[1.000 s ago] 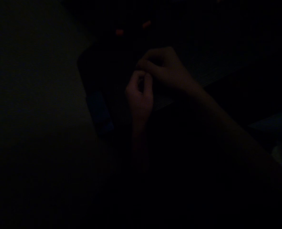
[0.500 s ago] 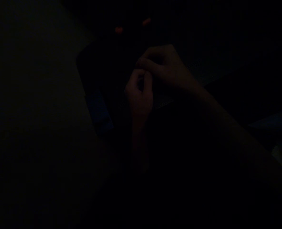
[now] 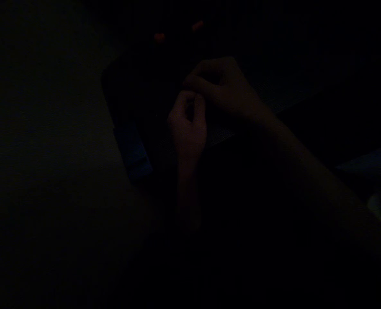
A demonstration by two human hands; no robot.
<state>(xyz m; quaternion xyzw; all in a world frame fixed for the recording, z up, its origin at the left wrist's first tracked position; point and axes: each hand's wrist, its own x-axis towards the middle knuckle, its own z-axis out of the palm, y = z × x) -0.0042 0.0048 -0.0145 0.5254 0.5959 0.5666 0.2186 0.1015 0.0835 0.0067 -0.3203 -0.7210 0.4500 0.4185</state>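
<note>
The scene is very dark. Over a dark table [image 3: 160, 141], my left hand [image 3: 188, 122] is closed, its thumb and forefinger curled together in a pinch. Just above and to the right, my right hand [image 3: 224, 83] is closed the same way, its fingertips close against the left hand's. Whatever is pinched between the fingers, if anything, is too dark to make out. To the left of my left hand, a flat blue object [image 3: 134, 152] lies near the table's rounded corner; its kind is unclear.
Two small orange things, one on the left [image 3: 160, 37] and one on the right [image 3: 197, 25], show beyond my hands. A pale shape [image 3: 379, 208] and a bluish patch [image 3: 370, 159] are at the right. Floor [image 3: 48, 128] spreads along the left.
My hands keep the same pinched pose together. Everything sits very slightly higher in the view, as if the camera had tilted a little.
</note>
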